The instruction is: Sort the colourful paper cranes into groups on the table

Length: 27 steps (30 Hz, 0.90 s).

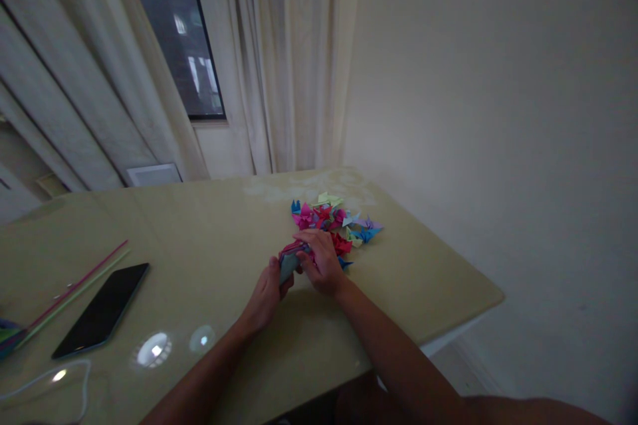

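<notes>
The tabletop (224, 219) is carrying everything here. On it, a pile of folded paper birds (323, 214) is lying loosely, its near side partly hidden behind the right hand (323, 265); a careless sweep of that wrist could be scattering or crushing them, since nothing is fencing them in. The phone (102, 311) is lying well apart to the left, so it is probably running little risk. The left hand (264, 295) is gripping the near end of a bundle of folded paper (288, 267), while the right hand's fingers are closing around its far end. The bundle is sitting between both hands, just beside the pile. Too tight a squeeze could be creasing the paper; uneven pressure could be letting its layers slip apart.
</notes>
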### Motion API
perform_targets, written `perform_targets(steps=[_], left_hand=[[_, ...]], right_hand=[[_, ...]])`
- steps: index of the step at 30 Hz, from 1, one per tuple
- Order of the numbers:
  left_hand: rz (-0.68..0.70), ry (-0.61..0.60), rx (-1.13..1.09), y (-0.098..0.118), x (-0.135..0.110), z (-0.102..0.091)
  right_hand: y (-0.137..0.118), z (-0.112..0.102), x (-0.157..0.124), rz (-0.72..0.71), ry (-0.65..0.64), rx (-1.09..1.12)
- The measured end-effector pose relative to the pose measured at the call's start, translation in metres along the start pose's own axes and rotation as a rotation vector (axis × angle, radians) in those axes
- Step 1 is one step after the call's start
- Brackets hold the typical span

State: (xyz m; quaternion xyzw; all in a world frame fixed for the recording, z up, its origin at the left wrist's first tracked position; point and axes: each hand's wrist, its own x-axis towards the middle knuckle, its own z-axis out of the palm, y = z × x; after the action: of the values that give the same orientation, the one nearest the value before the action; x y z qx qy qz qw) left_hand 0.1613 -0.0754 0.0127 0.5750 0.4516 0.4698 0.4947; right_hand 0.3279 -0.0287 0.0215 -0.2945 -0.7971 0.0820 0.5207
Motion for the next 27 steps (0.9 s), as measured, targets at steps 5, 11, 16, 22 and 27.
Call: perform_targets(steps=[5,11,16,22,27], left_hand=[[-0.09,0.03,-0.053,-0.008,0.002,0.0],[-0.052,-0.016,0.001,-0.008,0.001,-0.004],[-0.07,-0.043,0.027,-0.007,0.001,-0.007],[-0.09,-0.002,0.039,-0.008,0.003,-0.006],[-0.059,0.057,0.073,-0.013,0.008,-0.012]], right_hand=[[0.002,-0.001,0.001,0.022,-0.001,0.075],[0.002,0.006,0.003,0.192,0.001,0.359],[0.0,0.008,0.005,0.333,0.063,0.451],[0.0,0.002,0.008,0.34,0.055,0.381],[0.002,-0.002,0.008,0.371,0.139,0.402]])
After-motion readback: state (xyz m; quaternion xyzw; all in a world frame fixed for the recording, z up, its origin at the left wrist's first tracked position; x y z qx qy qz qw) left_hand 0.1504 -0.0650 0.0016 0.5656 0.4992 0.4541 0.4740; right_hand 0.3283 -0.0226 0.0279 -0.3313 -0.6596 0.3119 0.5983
